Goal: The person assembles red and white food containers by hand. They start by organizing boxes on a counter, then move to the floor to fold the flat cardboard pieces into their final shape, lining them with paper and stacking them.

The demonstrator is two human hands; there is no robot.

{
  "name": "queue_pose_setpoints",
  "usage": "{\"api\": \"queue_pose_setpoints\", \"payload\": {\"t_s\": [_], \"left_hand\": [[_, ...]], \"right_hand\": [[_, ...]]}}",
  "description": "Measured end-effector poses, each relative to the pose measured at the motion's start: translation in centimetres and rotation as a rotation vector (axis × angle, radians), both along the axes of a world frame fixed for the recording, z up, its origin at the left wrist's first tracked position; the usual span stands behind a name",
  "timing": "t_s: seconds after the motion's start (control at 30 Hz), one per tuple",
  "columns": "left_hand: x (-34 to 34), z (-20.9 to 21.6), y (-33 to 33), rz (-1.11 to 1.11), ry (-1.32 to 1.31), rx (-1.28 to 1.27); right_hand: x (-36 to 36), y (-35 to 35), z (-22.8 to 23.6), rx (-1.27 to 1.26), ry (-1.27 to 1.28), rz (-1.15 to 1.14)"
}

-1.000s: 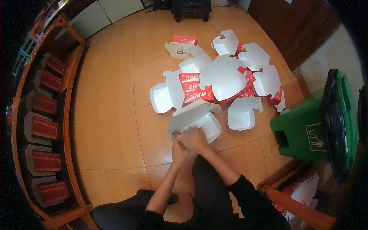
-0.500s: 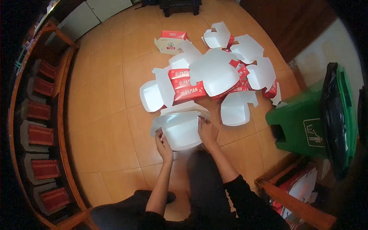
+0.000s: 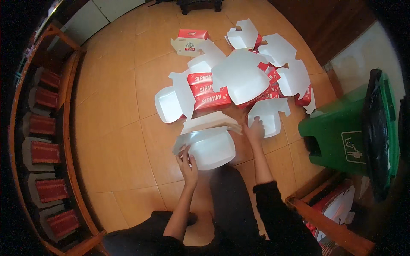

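Note:
An open white cardboard food box [image 3: 212,149] sits in front of my knees, its inside facing up. My left hand [image 3: 187,165] is closed on its left edge, the fingers bent over the wall. A folded box blank with a pale brown edge [image 3: 213,121] lies against its far side. To the right, my right hand [image 3: 255,129] is at the left wall of another open white box [image 3: 269,123], thumb and fingers apart around that wall. Whether they press on it cannot be made out.
Red closed boxes [image 3: 210,100] are stacked behind, among several open white boxes [image 3: 242,77]. A red and cream box [image 3: 188,45] lies farther back. A green bin [image 3: 337,132] stands right, a wooden frame [image 3: 329,226] near it. Red-cushioned wooden furniture [image 3: 45,151] lines the left.
My right hand has let go of the near box's right side and moved right to the other open box. The left hand has stayed on the near box, which sits slightly farther right.

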State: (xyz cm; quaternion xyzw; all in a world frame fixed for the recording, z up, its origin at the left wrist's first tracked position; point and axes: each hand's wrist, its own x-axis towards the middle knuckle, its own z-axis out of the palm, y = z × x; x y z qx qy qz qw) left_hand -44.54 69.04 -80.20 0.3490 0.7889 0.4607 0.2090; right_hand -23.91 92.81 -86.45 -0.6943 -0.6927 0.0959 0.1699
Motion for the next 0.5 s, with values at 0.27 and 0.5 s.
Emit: {"api": "queue_pose_setpoints", "payload": {"t_s": [0.27, 0.5], "left_hand": [[-1.7, -0.2, -1.4, -0.163, -0.06, -0.021], [-0.1, -1.2, 0.0, -0.228, 0.004, 0.051]], "right_hand": [[0.9, -4.4, 6.9, 0.029, 0.251, -0.041], [-6.7, -19.0, 18.9, 0.25, 0.379, 0.634]]}}
